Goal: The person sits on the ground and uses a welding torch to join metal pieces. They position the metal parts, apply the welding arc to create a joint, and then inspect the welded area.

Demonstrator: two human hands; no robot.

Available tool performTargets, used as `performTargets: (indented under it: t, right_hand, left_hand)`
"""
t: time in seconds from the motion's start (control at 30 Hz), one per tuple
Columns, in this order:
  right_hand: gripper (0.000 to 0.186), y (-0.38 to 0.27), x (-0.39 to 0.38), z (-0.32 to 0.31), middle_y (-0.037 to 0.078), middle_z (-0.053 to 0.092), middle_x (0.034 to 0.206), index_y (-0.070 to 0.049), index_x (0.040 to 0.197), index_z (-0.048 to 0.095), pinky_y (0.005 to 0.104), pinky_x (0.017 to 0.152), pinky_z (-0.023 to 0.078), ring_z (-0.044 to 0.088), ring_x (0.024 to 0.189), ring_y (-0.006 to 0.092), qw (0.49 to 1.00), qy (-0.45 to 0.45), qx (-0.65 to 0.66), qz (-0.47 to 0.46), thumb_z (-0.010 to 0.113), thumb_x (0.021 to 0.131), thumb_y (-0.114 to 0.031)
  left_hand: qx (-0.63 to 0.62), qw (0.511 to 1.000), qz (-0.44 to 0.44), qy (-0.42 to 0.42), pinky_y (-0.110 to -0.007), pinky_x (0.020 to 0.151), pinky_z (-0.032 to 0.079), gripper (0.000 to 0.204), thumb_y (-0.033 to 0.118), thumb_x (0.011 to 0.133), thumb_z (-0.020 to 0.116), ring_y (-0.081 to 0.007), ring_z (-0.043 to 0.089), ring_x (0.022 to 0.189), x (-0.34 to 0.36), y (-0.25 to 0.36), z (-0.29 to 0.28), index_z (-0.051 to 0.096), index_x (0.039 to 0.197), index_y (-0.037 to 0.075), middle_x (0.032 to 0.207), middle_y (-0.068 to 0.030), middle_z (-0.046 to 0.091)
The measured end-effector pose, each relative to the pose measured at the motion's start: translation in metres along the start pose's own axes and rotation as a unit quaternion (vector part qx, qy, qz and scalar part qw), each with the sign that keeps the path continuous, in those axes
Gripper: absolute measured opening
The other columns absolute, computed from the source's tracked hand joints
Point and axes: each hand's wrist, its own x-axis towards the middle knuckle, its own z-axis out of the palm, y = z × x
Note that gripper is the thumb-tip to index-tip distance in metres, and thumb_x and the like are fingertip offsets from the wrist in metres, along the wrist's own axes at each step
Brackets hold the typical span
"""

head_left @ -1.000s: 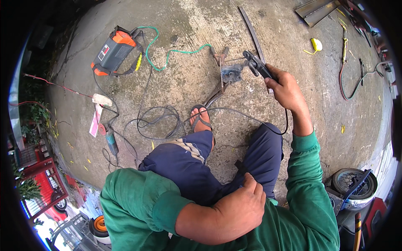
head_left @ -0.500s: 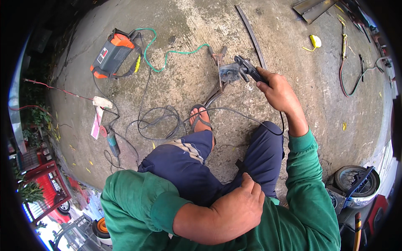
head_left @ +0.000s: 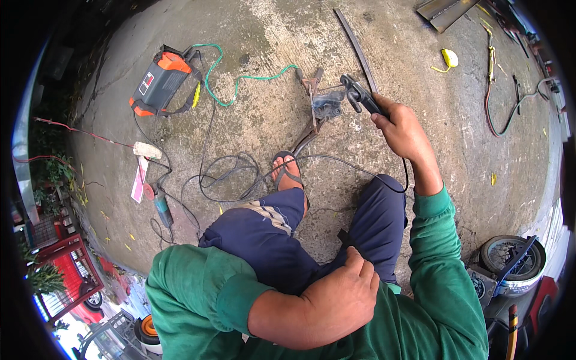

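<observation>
My right hand (head_left: 405, 129) is wrapped round the black handle of a welding electrode holder (head_left: 365, 99). A thin welding electrode (head_left: 333, 90) seems to stick out leftward from its jaw, over a grey metal bracket (head_left: 327, 108). A rusty clamp (head_left: 311, 87) with two dark grips is at the bracket's left side, with a green cable leading to it. Below the bracket, rusty metal legs (head_left: 305, 139) reach down to my sandalled foot. My left hand (head_left: 345, 300) rests across my lap with curled fingers; what they hold, if anything, is hidden.
An orange and grey welding machine (head_left: 162, 84) stands upper left. Black cable (head_left: 231, 177) coils across the concrete. An angle grinder (head_left: 161, 207) lies left, a flat steel bar (head_left: 357, 48) beyond the bracket. A yellow tape measure (head_left: 449, 58) and spoked wheel (head_left: 510, 259) are at right.
My right hand and the electrode holder have shifted slightly right, and the holder's jaw has tilted a little. My left hand stays where it was.
</observation>
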Motion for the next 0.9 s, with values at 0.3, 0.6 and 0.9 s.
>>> performTargets:
  t: [0.3, 0.6, 0.9]
  right_hand:
    - [0.046, -0.004, -0.002, 0.007, 0.033, 0.071, 0.108, 0.003, 0.138, 0.064, 0.0525, 0.095, 0.054, 0.070, 0.109, 0.0479, 0.999, -0.022, -0.012, -0.030, 0.068, 0.096, -0.016]
    - [0.047, -0.011, -0.006, -0.004, 0.034, 0.071, 0.106, 0.004, 0.140, 0.062, 0.0528, 0.092, 0.054, 0.070, 0.106, 0.0486, 0.997, 0.062, -0.013, -0.034, 0.068, 0.097, -0.015]
    - [0.049, -0.008, -0.015, 0.023, 0.034, 0.071, 0.106, 0.005, 0.140, 0.061, 0.0531, 0.094, 0.054, 0.070, 0.106, 0.0491, 0.999, 0.015, -0.022, -0.046, 0.067, 0.096, -0.015]
  left_hand:
    - [0.006, 1.000, -0.003, 0.008, -0.054, 0.100, 0.052, 0.026, 0.026, 0.082, 0.067, -0.0294, 0.062, 0.091, 0.001, 0.001, 0.001, 0.079, 0.084, 0.003, 0.085, -0.0097, 0.065]
    - [-0.001, 1.000, -0.003, 0.001, -0.054, 0.100, 0.052, 0.027, 0.026, 0.082, 0.067, -0.0299, 0.063, 0.093, -0.001, 0.000, 0.000, 0.079, 0.086, 0.002, 0.088, -0.0104, 0.066]
    - [-0.004, 1.000, -0.005, 0.000, -0.054, 0.100, 0.052, 0.028, 0.027, 0.082, 0.067, -0.0304, 0.063, 0.094, 0.000, 0.001, 0.001, 0.080, 0.087, 0.002, 0.088, -0.0113, 0.067]
